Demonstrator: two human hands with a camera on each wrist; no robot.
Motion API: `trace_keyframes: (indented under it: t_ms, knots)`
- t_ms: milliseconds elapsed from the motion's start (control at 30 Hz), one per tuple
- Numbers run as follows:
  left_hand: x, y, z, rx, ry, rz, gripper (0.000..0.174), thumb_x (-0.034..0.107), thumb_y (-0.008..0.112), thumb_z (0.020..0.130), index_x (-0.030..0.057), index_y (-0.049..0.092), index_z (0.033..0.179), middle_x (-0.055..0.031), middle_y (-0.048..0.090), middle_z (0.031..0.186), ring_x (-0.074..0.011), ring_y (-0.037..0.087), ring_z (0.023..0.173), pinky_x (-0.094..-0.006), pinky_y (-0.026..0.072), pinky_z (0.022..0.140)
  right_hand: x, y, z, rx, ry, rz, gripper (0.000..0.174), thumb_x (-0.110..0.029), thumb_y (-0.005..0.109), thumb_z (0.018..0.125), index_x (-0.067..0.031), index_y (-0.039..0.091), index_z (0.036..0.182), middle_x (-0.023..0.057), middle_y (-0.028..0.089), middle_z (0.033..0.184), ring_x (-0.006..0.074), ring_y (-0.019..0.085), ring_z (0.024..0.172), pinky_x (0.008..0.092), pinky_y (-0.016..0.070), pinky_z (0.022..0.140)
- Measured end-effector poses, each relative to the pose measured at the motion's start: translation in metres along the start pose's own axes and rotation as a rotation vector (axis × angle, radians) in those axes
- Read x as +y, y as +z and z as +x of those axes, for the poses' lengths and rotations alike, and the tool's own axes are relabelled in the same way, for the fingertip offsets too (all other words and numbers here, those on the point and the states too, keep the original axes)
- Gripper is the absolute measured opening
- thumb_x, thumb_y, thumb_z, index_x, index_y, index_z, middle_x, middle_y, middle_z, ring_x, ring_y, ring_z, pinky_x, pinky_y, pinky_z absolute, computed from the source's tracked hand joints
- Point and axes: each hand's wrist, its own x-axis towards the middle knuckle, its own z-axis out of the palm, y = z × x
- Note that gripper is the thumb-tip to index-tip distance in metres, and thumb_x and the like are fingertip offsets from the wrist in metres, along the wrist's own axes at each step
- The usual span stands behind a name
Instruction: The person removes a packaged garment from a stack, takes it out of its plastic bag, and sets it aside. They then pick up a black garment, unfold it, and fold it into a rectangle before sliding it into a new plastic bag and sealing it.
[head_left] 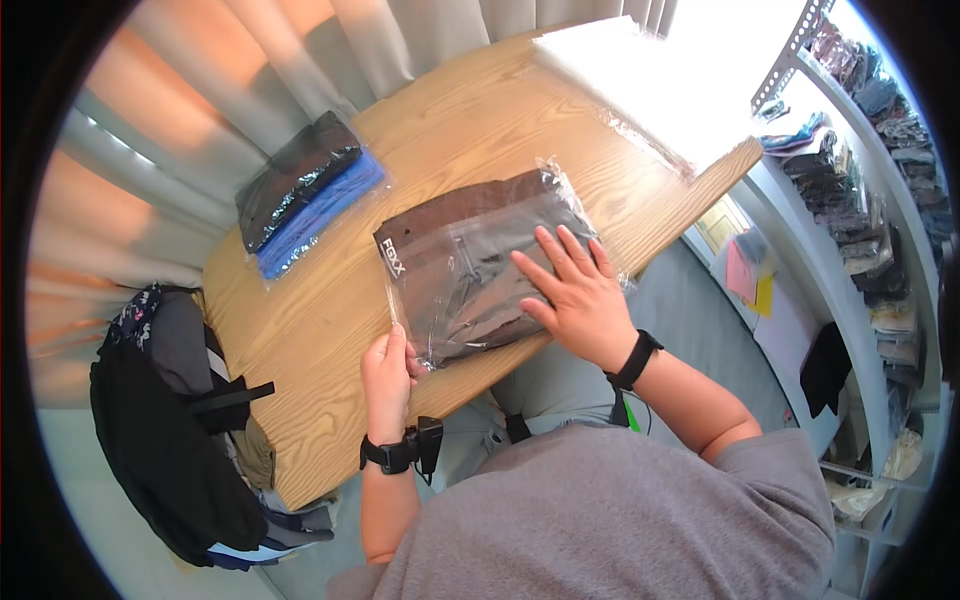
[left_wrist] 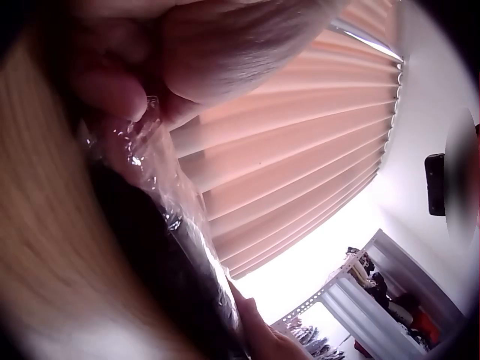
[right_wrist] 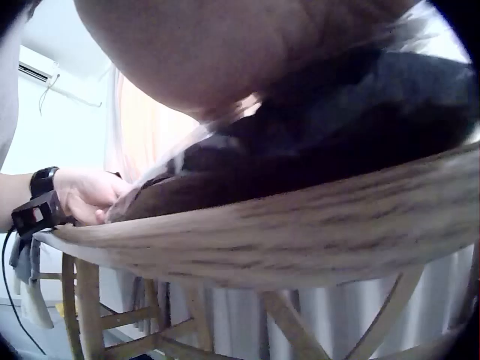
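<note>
A dark folded garment in a clear plastic bag, with white lettering at its left edge, lies near the table's front edge. The left hand pinches the bag's near left corner between thumb and fingers; in the left wrist view, crinkled plastic shows at the fingers. Spread nearly straight, the fingers of the right hand rest flat on the bag's right part. In the right wrist view the palm is over the bag, and the left hand is at its far corner.
Bagged black and blue garments lie at the table's back left. Clear plastic bags lie at the back right. Clothes hang in a pile left of the wooden table. Shelves of packed garments stand right.
</note>
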Motion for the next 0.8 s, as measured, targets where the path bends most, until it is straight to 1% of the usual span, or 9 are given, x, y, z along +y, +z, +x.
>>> trace_keyframes:
  t_ms: [67,133,167,233,267,333,467,600,800]
  knots:
    - [-0.007,-0.004,0.004,-0.010,-0.004,0.004,0.038,0.034,0.047,0.098,0.0067,0.052,0.072,-0.0003,0.053,0.060,-0.0078,0.053,0.053,-0.0198,0.0368,0.045,0.009,0.002,0.002,-0.005,-0.010,0.001,0.048,-0.045,0.049,0.092,-0.0241,0.048,0.135,0.0068,0.040,0.143,0.0236,0.035,0.134,0.0452,0.0210,0.110]
    - [-0.003,-0.001,0.005,0.242,0.436,0.353,0.031,0.032,0.048,0.098,0.0022,0.056,0.093,-0.0095,0.060,0.084,-0.0181,0.061,0.080,-0.0281,0.0480,0.067,0.010,0.001,0.001,-0.011,-0.013,-0.010,0.048,-0.045,0.047,0.092,-0.0227,0.049,0.135,0.0073,0.041,0.143,0.0244,0.037,0.132,0.0448,0.0240,0.109]
    - [0.001,0.000,0.001,0.246,0.447,0.349,0.031,0.032,0.048,0.098,0.0022,0.056,0.093,-0.0095,0.060,0.084,-0.0181,0.061,0.080,-0.0281,0.0480,0.067,0.009,0.000,0.002,0.000,-0.016,-0.014,0.048,-0.045,0.047,0.092,-0.0227,0.049,0.135,0.0073,0.041,0.143,0.0244,0.037,0.132,0.0448,0.0240,0.109]
    - [0.059,0.019,-0.032,0.386,0.956,0.817,0.036,0.028,0.050,0.095,0.0018,0.050,0.120,-0.0175,0.051,0.123,-0.0295,0.049,0.118,-0.0387,0.0390,0.098,0.010,-0.001,0.004,-0.023,-0.023,-0.019,0.047,-0.045,0.048,0.093,-0.0224,0.049,0.134,0.0077,0.043,0.142,0.0246,0.038,0.132,0.0442,0.0246,0.108]
    - [0.067,0.024,-0.032,0.393,0.949,0.813,0.036,0.028,0.050,0.095,0.0018,0.050,0.120,-0.0175,0.051,0.123,-0.0295,0.049,0.118,-0.0387,0.0390,0.098,0.010,-0.002,0.005,-0.018,-0.026,-0.005,0.046,-0.043,0.048,0.093,-0.0225,0.050,0.133,0.0083,0.043,0.141,0.0250,0.038,0.132,0.0438,0.0247,0.108]
    - [0.079,0.037,-0.023,-0.309,1.055,0.911,0.052,0.030,0.054,0.091,0.0076,0.041,0.136,-0.0176,0.032,0.145,-0.0327,0.030,0.136,-0.0447,0.0247,0.110,0.008,-0.005,0.009,-0.045,-0.038,-0.006,0.045,-0.043,0.048,0.093,-0.0227,0.051,0.133,0.0083,0.043,0.141,0.0250,0.037,0.132,0.0444,0.0245,0.108]
    - [0.069,0.049,0.017,-0.350,1.068,1.435,0.069,0.049,0.053,0.087,0.0182,0.033,0.144,-0.0123,0.021,0.153,-0.0294,0.019,0.141,-0.0543,0.0161,0.111,0.024,-0.008,0.016,-0.074,-0.135,-0.109,0.043,-0.039,0.046,0.095,-0.0266,0.046,0.136,0.0088,0.038,0.145,0.0280,0.031,0.136,0.0477,0.0212,0.109]
    - [0.062,0.041,0.039,-0.435,0.960,1.467,0.075,0.065,0.042,0.086,0.0228,0.027,0.147,-0.0106,0.013,0.155,-0.0281,0.011,0.143,-0.0554,0.0081,0.113,0.046,-0.004,0.023,-0.221,-0.146,0.028,0.045,-0.039,0.045,0.095,-0.0312,0.041,0.140,0.0098,0.030,0.149,0.0332,0.024,0.139,0.0509,0.0173,0.111]
    - [0.053,0.042,0.054,-0.589,0.854,1.378,0.079,0.064,0.046,0.085,0.0216,0.024,0.148,-0.0138,0.008,0.156,-0.0335,0.006,0.143,-0.0589,0.0063,0.111,0.045,0.000,0.023,-0.244,-0.106,0.081,0.044,-0.041,0.045,0.095,-0.0308,0.044,0.138,0.0095,0.031,0.149,0.0321,0.023,0.139,0.0502,0.0186,0.111]
